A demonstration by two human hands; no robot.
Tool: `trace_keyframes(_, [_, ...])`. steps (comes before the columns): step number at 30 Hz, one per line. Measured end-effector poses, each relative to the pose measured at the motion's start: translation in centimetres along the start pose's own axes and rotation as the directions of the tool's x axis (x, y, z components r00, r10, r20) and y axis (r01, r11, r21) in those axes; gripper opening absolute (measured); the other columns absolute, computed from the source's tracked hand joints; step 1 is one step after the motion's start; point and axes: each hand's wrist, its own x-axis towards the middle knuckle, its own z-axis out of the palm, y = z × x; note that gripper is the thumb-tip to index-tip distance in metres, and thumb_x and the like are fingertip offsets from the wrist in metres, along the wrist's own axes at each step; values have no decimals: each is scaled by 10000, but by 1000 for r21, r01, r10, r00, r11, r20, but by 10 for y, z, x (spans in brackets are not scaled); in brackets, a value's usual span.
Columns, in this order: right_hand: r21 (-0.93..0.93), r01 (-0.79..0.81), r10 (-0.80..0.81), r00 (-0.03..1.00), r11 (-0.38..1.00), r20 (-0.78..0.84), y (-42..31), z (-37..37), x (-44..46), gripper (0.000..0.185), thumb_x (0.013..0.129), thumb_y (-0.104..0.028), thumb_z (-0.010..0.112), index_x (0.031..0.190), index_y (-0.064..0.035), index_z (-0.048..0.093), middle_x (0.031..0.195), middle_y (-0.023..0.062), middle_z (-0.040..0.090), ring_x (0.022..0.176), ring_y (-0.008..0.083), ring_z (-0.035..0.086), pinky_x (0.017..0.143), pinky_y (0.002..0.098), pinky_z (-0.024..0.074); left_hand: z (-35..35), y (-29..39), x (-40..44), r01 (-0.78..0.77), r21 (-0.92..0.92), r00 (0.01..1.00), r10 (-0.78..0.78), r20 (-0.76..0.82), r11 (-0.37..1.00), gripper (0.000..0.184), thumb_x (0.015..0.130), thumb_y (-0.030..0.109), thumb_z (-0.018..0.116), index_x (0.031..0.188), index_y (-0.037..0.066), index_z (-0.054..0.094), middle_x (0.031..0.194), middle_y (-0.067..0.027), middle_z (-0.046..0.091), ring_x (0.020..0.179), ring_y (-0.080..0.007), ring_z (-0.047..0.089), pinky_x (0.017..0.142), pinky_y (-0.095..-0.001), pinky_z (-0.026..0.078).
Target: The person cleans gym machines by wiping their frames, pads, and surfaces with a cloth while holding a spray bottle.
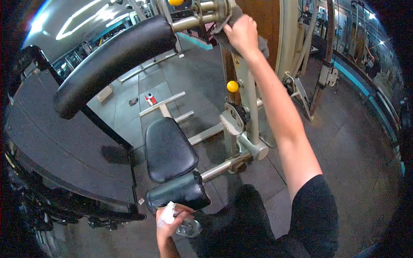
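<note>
My right hand (244, 36) reaches up to the top of an exercise machine's metal frame (251, 107). Its fingers are closed on a dark grey cloth (263, 46), pressed against the frame near the joint of the upper bar. From that bar a long black padded roller (120, 60) extends to the left. Low in the view, my left hand (165, 228) grips a clear spray bottle (190, 228) with a white spray head. The bottle is close to the lower black roller pad (174, 191), in front of the black seat (171, 148).
A yellow knob (232, 86) sticks out from the upright. Red and white bottles (150, 99) stand on the tiled floor behind the seat, near a small dark object (133, 101). A treadmill-like dark deck (64, 129) fills the left side. More gym equipment (327, 75) is at the right.
</note>
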Motion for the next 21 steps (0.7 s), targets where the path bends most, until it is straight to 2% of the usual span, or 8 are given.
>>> trace_keyframes(2, [262, -176, 168, 984, 949, 52, 12, 4, 2, 550, 855, -357, 789, 1053, 122, 604, 1008, 305, 640, 983, 489, 611, 918, 527, 503, 2, -6, -1, -65, -80, 998, 64, -16, 995, 173, 882, 90, 729, 859, -81, 719, 903, -211, 765, 768, -258, 766, 700, -346, 602])
trace_keyframes(5, [229, -84, 114, 986, 970, -121, 8, 6, -36, 587, 856, -318, 784, 1160, 122, 541, 1103, 287, 584, 1065, 450, 567, 935, 514, 479, 2, -12, 1, -112, -72, 994, 112, -1, 991, 194, 891, 116, 734, 836, -70, 719, 900, -217, 763, 765, -253, 762, 701, -352, 597])
trace_keyframes(6, [234, -156, 164, 986, 960, -18, -1, -7, -52, 661, 880, -278, 769, 1294, 114, 434, 1260, 308, 510, 1182, 466, 521, 991, 525, 470, 2, -12, 1, -135, -47, 991, 136, 3, 990, 192, 892, 115, 729, 830, -67, 721, 899, -220, 762, 766, -251, 760, 700, -353, 596])
trace_keyframes(7, [184, -58, 89, 982, 981, -167, 3, 1, -74, 680, 905, -274, 750, 1366, 104, 424, 1213, 290, 506, 1140, 470, 519, 998, 530, 457, 2, -15, 1, -133, -64, 991, 133, -5, 989, 183, 882, 108, 730, 814, -62, 721, 898, -223, 762, 773, -256, 762, 699, -355, 596])
trace_keyframes(14, [356, -151, 112, 985, 922, 129, 11, -47, -236, 711, 869, 56, 613, 1536, 65, 368, 1579, 247, 381, 1469, 404, 366, 1222, 451, 312, -1, -17, 0, -109, -107, 993, 113, 36, 988, 141, 868, 82, 719, 845, -56, 705, 927, -248, 758, 793, -276, 767, 713, -375, 608])
trace_keyframes(17, [486, -449, 298, 885, 750, 358, 39, -30, -333, 724, 847, 69, 571, 1543, 38, 372, 1588, 244, 388, 1481, 420, 362, 1249, 438, 278, 0, -17, 0, -144, -137, 988, 150, 33, 980, 137, 876, 78, 716, 845, -54, 702, 926, -247, 759, 794, -277, 769, 717, -375, 612])
trace_keyframes(19, [474, -285, 179, 950, 833, 257, 33, -60, -350, 547, 975, -30, 608, 1498, 2, 454, 1536, 249, 451, 1446, 423, 413, 1212, 440, 313, -2, -24, 0, -155, -140, 986, 161, 34, 978, 139, 876, 80, 717, 840, -54, 702, 925, -240, 762, 792, -271, 770, 712, -366, 609])
trace_keyframes(21, [400, -482, 327, 858, 780, 396, 32, -63, -408, 639, 927, -22, 651, 1519, 23, 413, 1552, 254, 431, 1460, 420, 391, 1214, 440, 313, -3, -24, 0, -159, -139, 986, 165, 35, 977, 141, 877, 81, 719, 835, -53, 702, 925, -232, 764, 790, -265, 771, 708, -357, 607])
